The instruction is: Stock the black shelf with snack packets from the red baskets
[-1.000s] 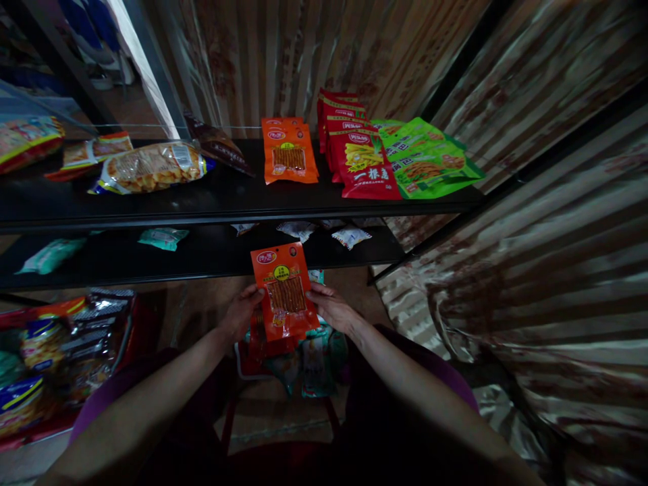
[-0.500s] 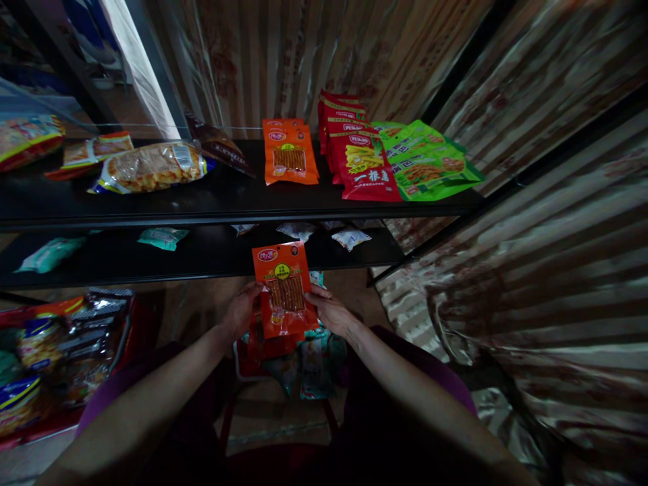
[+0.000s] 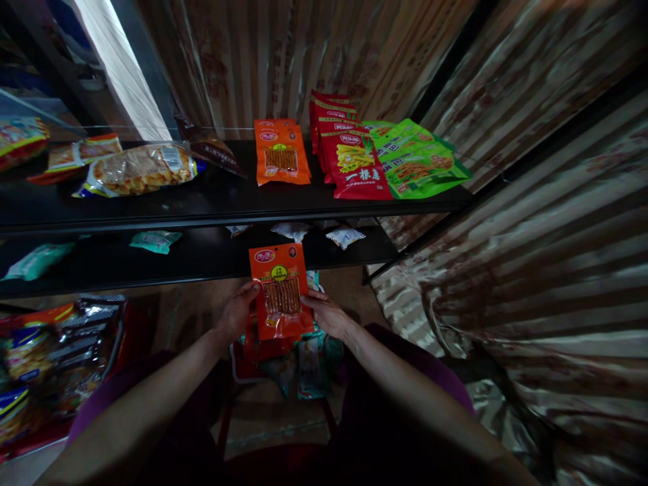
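An orange snack packet (image 3: 282, 297) with a clear window showing brown strips is held upright between my hands, in front of the lower shelf. My left hand (image 3: 237, 309) pinches its left edge, thumb on the front. On its right edge my right hand (image 3: 324, 310) grips in the same way. Below it, more orange packets (image 3: 268, 347) and several teal packets (image 3: 311, 368) lie heaped between my knees, partly hidden by the held packet. Similar orange packets (image 3: 281, 152) stand stacked on the upper shelf.
The black upper shelf (image 3: 223, 202) also bears red packets (image 3: 354, 158), green packets (image 3: 420, 162) and a long clear snack bag (image 3: 144, 169). Small teal packets (image 3: 156, 241) and white packets (image 3: 345, 236) lie on the lower shelf (image 3: 202, 265). A red basket (image 3: 121, 337) of snacks stands at left.
The whole view has shifted slightly, so the shelves appear a little further left. Both hands keep their hold on the orange packet, which looks almost unmoved.
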A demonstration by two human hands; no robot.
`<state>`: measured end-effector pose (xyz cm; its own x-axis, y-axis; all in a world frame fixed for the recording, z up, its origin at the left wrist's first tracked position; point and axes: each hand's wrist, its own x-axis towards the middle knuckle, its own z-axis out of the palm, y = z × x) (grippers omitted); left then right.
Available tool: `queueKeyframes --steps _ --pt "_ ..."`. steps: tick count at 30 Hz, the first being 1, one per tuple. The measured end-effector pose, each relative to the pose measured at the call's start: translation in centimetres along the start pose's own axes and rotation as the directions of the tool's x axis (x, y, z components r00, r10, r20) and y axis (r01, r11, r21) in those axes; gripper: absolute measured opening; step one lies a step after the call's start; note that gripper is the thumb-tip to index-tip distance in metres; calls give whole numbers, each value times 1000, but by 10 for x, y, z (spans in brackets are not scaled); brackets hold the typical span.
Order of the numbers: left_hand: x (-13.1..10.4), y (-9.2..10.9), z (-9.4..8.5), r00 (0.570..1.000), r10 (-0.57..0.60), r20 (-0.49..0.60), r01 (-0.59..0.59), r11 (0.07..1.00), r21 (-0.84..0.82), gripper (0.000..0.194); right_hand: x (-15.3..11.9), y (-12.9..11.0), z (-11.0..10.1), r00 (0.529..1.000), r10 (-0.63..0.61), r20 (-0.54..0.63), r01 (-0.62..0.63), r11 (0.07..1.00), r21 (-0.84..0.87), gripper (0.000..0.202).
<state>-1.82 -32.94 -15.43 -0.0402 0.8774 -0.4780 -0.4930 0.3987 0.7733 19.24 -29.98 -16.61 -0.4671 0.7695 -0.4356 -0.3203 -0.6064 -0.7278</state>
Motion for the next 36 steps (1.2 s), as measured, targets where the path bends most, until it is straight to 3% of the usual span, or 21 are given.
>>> queueKeyframes --steps 7,12,16,21,29,36 --pt "-4 -7 8 1000 -28 -7 28 998 64 33 3 -13 1 991 -87 -104 91 995 40 35" --pt "-5 -7 14 997 -45 -69 50 995 85 28 7 -21 0 987 -92 -128 101 992 69 33" --pt "-5 -7 12 996 -53 -73 56 997 51 31 8 -22 -1 993 -51 -109 58 997 57 25" --pt "-11 -2 10 995 -99 17 99 995 6 32 9 -21 -1 993 -31 -114 43 994 103 27" --pt "-21 -1 8 984 -148 103 141 987 70 37 13 -19 -2 991 -41 -125 55 992 110 21" --pt "-16 0 3 995 -81 53 80 997 18 32 9 -23 2 999 1 -54 5 994 111 23"
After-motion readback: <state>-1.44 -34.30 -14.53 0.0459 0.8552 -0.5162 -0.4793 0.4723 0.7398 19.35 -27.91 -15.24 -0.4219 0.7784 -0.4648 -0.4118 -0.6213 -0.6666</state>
